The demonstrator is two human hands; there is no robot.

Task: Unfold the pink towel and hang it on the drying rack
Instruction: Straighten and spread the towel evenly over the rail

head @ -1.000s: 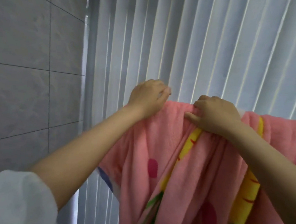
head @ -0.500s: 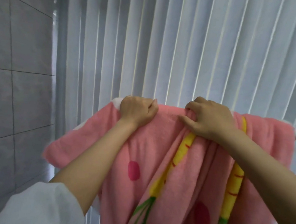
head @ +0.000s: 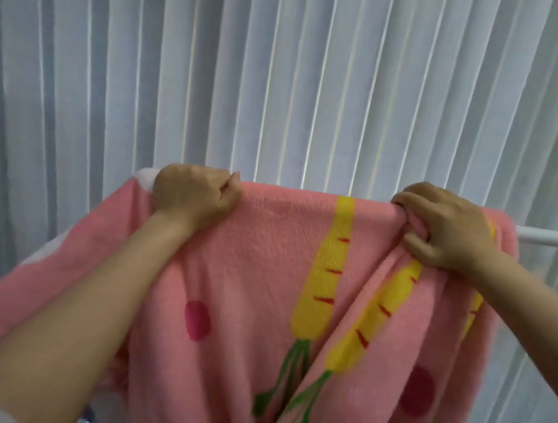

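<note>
Fingers [head: 228, 188] of both hands curled round pink towel [head: 265, 261]

We count one pink towel [head: 267, 244], printed with three yellow carrots and two dark pink dots that we can see. Two hands grip it: one left hand [head: 191, 195] and one right hand [head: 448, 229]. We see one white rack bar [head: 557, 239] and one set of vertical blinds [head: 285, 74].

Fluffy, matt pink terry-cloth towel [head: 267, 244] with yellow carrot print, nap slightly rough and napped; smooth, faintly glossy white rod of the drying rack [head: 557, 239], metal or plastic unclear, at three o'clock of the towel; smooth, matt white vertical blind slats [head: 285, 74] at twelve o'clock.
</note>
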